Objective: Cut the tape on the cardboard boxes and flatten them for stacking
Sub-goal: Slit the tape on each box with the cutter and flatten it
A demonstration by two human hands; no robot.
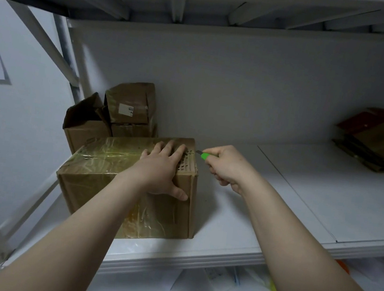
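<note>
Head view: knife at the right end of the box top, seam runs left from there.

The taped box (86,187) sits on the white shelf (276,206), left of centre and in front of both hands, with its long axis going near-left to far-right. The left hand (162,168) lies flat on the right part of the top, fingers spread, thumb hooked over the near edge. The right hand (226,166) is curled round a green knife (204,156), just beside the box's far-right top corner; the blade tip looks to be at the edge, but I can't confirm contact. The tape seam (111,152) runs along the long axis, so my read is that the cut pulls leftward, straight at the left fingers, and that hand needs to move off the line first. Smaller boxes (130,104) are stacked behind, and flattened cardboard (383,145) lies well apart at far right.
</note>
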